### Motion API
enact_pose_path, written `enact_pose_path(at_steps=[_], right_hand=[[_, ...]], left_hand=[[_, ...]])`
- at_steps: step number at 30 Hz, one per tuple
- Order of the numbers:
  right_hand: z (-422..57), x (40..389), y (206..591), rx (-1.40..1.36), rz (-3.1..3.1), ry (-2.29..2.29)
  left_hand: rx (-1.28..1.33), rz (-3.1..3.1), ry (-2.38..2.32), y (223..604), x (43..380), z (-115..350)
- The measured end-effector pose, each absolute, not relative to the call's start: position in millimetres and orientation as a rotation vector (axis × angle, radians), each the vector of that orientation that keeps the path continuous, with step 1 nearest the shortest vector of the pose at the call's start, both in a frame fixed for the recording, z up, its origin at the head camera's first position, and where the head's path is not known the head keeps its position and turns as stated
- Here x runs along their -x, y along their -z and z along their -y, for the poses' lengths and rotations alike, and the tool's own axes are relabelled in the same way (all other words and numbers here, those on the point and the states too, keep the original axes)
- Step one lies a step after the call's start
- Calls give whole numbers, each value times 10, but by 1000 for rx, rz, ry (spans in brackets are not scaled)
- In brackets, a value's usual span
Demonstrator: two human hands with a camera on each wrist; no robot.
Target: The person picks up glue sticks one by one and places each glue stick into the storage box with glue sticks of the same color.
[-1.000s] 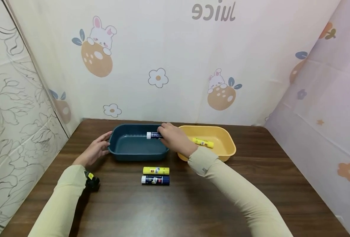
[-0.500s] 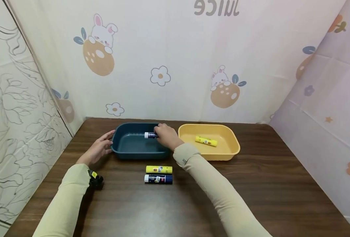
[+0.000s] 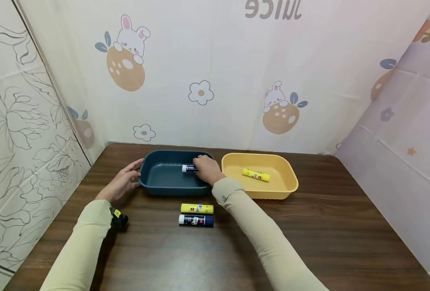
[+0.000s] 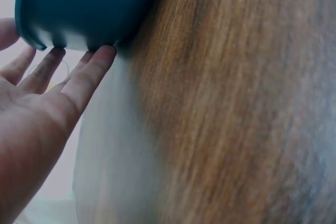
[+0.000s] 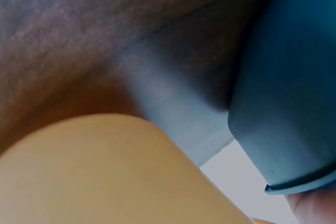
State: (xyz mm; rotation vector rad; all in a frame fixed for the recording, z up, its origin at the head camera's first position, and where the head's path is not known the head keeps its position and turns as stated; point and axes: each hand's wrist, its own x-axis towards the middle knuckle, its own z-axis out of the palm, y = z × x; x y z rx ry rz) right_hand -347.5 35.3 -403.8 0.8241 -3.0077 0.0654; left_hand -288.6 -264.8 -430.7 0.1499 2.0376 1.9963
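Observation:
A dark blue glue stick (image 3: 189, 168) with a white cap is in the fingers of my right hand (image 3: 207, 169), low inside the right half of the teal bin (image 3: 173, 191). The hand covers the stick's right end. My left hand (image 3: 122, 182) is at the bin's left end, its extended fingertips against the outer wall, as the left wrist view shows with the fingers (image 4: 86, 80). On the table in front of the bin lie a yellow glue stick (image 3: 197, 208) and a second dark blue glue stick (image 3: 196, 220), side by side.
To the right of the teal bin stands a yellow bin (image 3: 277, 194) with a yellow glue stick (image 3: 256, 175) in it. A patterned curtain (image 3: 229, 121) rises behind the wooden table (image 3: 309, 234). A black device (image 3: 119, 220) is strapped at the left wrist.
My right hand has shifted left, off the gap between the bins, and down into the teal bin with the glue stick. The left hand stays at the bin's end. The head view shifts slightly.

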Motion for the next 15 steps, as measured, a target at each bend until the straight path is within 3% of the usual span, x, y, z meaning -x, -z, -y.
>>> enact_pose_path(at_steps=[15], right_hand=[[-342,3489,4142,-825,2999,33]], left_hand=[[-165,-2000,-2023,4280,2871,2634]])
